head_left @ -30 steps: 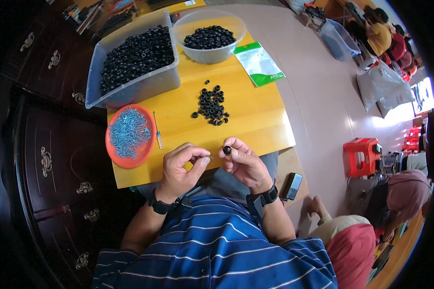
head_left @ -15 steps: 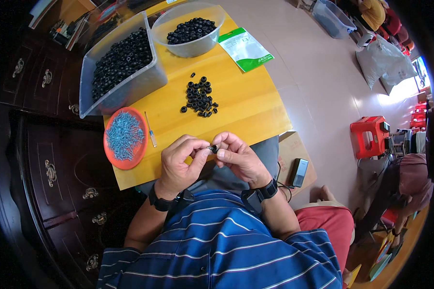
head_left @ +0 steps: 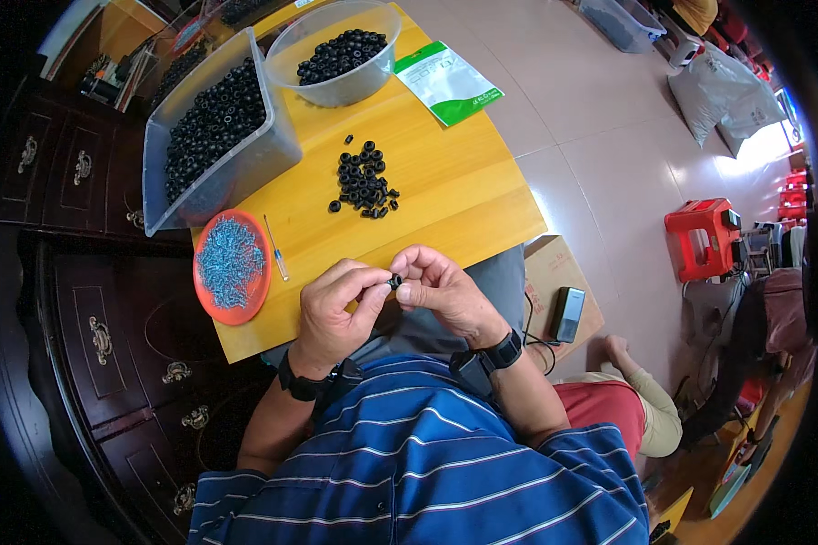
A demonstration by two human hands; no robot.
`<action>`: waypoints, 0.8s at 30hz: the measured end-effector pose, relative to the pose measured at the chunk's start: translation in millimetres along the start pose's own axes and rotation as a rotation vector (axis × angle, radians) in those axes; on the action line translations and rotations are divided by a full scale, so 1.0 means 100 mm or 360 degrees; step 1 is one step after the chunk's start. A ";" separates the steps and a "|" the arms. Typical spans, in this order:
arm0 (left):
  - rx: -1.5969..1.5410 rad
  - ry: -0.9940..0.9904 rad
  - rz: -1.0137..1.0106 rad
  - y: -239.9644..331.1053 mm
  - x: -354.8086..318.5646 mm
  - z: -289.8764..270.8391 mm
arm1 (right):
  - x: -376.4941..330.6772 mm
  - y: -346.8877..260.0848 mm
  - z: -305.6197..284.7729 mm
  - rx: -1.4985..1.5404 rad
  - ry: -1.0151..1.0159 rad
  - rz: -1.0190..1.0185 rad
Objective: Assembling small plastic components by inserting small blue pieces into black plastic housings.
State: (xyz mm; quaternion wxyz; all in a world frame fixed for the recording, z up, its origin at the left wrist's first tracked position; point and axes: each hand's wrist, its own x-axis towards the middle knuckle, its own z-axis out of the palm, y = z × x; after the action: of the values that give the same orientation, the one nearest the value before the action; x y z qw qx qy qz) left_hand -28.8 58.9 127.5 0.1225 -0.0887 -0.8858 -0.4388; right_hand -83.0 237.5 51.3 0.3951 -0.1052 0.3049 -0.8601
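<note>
Between my two hands, just off the near edge of the yellow table (head_left: 445, 209), is a small round black part (head_left: 394, 282). My left hand (head_left: 341, 304) pinches it between thumb and forefinger. From the other side, the thumb and forefinger of my right hand (head_left: 445, 295) grip it too. Whether anything smaller sits in the part is hidden by my fingertips. Beyond my hands lies a loose pile of similar black parts (head_left: 364, 182). Left of my hands an orange-red dish (head_left: 262, 295) holds many small silvery-blue metal pieces (head_left: 230, 262), with a thin screwdriver-like tool (head_left: 279, 254) beside it.
A clear rectangular bin (head_left: 277, 150) and a round clear tub (head_left: 373, 77), both holding black parts, stand at the far left. A green-and-white packet (head_left: 450, 84) lies by the far right edge. Dark drawers (head_left: 100, 336) border the left; a cardboard box (head_left: 554, 272) stands right.
The view has shifted slightly, so the table and its things sit a little further left. Both hands stay together on the black part, with small finger movements.
</note>
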 end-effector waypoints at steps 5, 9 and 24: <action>0.0189 0.0036 0.0136 -0.02 -0.02 0.06 | 0.03 0.07 -0.06 0.0157 0.0048 0.0037; 0.0407 0.0052 0.0320 -0.07 -0.04 0.08 | 0.05 0.12 -0.04 0.0224 0.0049 -0.0007; 0.0450 0.0096 0.0365 -0.12 -0.01 0.09 | 0.06 0.12 -0.04 0.0353 0.0204 0.0089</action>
State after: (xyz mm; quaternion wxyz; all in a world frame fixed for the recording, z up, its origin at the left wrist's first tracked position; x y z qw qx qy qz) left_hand -32.1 58.4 112.8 0.2093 -0.1578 -0.9187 -0.2955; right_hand -81.2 229.2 40.9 0.4079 0.0030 0.2354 -0.8822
